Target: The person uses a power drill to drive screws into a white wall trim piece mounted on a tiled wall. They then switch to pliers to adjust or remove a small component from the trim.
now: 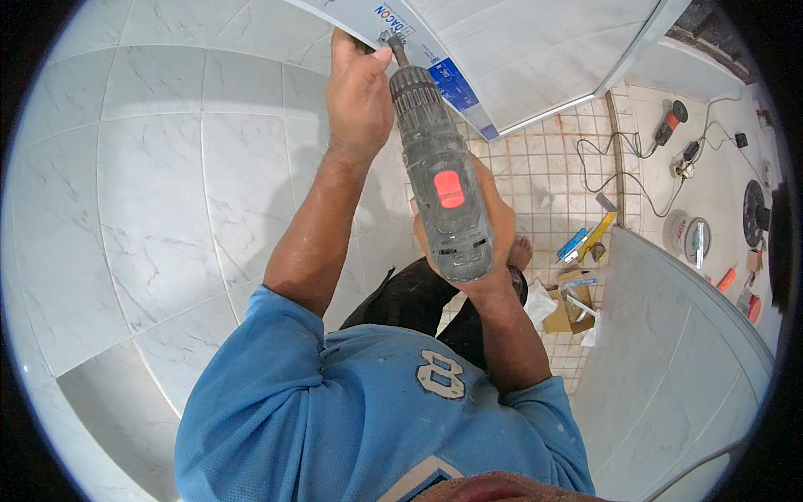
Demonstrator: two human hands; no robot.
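My right hand (500, 219) is wrapped round the grip of a grey and black cordless drill (447, 180) with a red patch on its back. The drill points away from me, and its bit (400, 55) meets a small silver metal piece (386, 37) on the edge of a white framed panel (431, 52). My left hand (360, 96) is closed at that same edge, its thumb beside the bit tip. The fingers go partly behind the edge, so what they hold is hidden. Printed blue and white film covers part of the frame.
Marbled wall tiles (159, 167) stand close on my left. Right of my legs lie an open cardboard box (569, 305) and a yellow-handled tool (600, 230). Beyond a raised sill are an angle grinder (671, 124), cords, and a bucket (694, 238). A tiled partition (669, 335) rises at right.
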